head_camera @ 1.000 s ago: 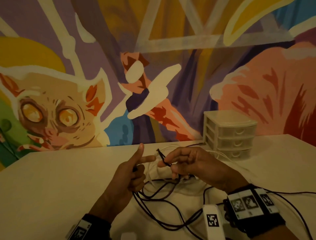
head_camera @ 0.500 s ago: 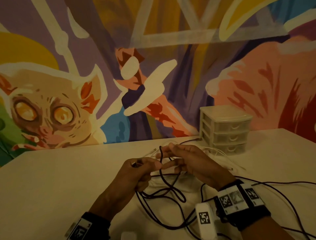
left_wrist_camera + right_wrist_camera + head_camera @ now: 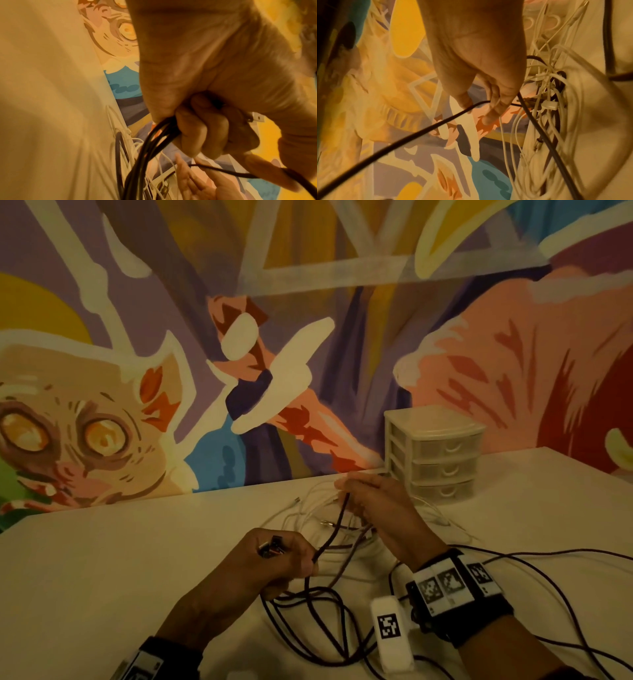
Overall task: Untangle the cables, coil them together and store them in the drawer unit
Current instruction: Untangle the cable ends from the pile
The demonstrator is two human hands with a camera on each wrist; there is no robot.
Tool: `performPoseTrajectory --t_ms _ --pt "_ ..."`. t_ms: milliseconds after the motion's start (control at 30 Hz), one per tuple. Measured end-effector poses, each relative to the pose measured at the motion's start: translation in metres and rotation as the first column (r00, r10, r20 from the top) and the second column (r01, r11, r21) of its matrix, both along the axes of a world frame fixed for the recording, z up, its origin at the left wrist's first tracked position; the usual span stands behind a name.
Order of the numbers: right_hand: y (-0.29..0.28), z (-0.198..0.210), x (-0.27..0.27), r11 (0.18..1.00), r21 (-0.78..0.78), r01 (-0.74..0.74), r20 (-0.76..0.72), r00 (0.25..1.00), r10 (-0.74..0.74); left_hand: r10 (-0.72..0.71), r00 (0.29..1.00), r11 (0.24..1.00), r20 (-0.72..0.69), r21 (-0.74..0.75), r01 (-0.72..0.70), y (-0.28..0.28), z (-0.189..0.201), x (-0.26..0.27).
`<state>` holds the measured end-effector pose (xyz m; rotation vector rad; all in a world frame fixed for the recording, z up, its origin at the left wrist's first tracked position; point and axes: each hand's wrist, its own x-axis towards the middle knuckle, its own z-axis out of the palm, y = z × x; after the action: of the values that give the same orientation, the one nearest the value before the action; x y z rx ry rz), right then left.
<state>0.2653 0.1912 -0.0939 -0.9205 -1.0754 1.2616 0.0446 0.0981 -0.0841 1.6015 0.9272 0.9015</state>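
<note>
My left hand (image 3: 281, 559) grips several loops of the black cable (image 3: 308, 611) in a fist, with a metal plug (image 3: 270, 547) sticking up beside the thumb. In the left wrist view the curled fingers (image 3: 197, 129) clamp the black strands (image 3: 154, 142). My right hand (image 3: 366, 494) reaches forward over the tangle of white cables (image 3: 318, 515); its thumb and fingertips (image 3: 494, 104) pinch one black strand (image 3: 419, 132), which runs taut back to the left fist. The translucent three-drawer unit (image 3: 435, 453) stands against the wall just right of that hand, its drawers closed.
The white table (image 3: 120, 577) meets a painted mural wall at the back. More black cable (image 3: 565, 594) trails across the right side of the table. A white tagged block (image 3: 390, 631) lies near my right wrist. White cables (image 3: 556, 108) lie heaped beside the drawer unit.
My right hand has moved forward and away from the left one, drawing a black strand out between them. The left hand has closed into a fist round the loops and sunk slightly.
</note>
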Motion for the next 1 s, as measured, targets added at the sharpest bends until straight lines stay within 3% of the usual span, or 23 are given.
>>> performPoseTrajectory --t_ms 67,133,233,400,533,600,800,900,1000 --pt "-0.003 0.013 0.006 0.992 0.126 -0.010 -0.175 0.984 0.033 0.045 0.999 0.999 0.008 -0.001 -0.045 0.002 0.000 -0.001" --pt "-0.007 0.027 0.016 0.955 0.285 -0.079 -0.359 0.915 0.183 0.144 0.987 0.989 0.078 -0.039 -0.141 0.007 -0.001 -0.004" --pt "-0.009 0.036 0.026 0.924 0.367 -0.105 -0.462 0.842 0.279 0.337 0.918 0.939 0.210 -0.147 -0.311 0.017 -0.004 -0.008" --pt "0.003 0.015 0.024 0.999 -0.021 0.025 -0.410 0.912 -0.031 0.435 0.770 0.900 0.467 -0.218 -0.377 0.018 -0.002 -0.009" --pt "0.006 0.016 0.029 0.941 0.129 0.312 -0.117 0.947 -0.298 0.446 0.688 0.894 0.573 -0.245 -0.376 0.016 0.004 -0.016" --pt "0.003 0.015 0.028 0.910 0.219 0.351 -0.012 0.934 -0.357 0.453 0.678 0.890 0.579 -0.248 -0.382 0.016 0.004 -0.016" --pt "0.004 0.005 0.030 0.950 0.099 0.296 -0.029 0.955 -0.295 0.436 0.653 0.896 0.619 -0.233 -0.377 0.014 0.003 -0.014" --pt "0.003 0.014 0.037 0.948 0.228 0.221 -0.091 0.975 -0.205 0.398 0.647 0.912 0.650 -0.205 -0.355 0.012 0.006 -0.017" --pt "-0.002 0.026 0.045 0.894 0.402 0.199 -0.182 0.974 -0.135 0.433 0.663 0.895 0.611 -0.205 -0.396 0.014 0.004 -0.019"
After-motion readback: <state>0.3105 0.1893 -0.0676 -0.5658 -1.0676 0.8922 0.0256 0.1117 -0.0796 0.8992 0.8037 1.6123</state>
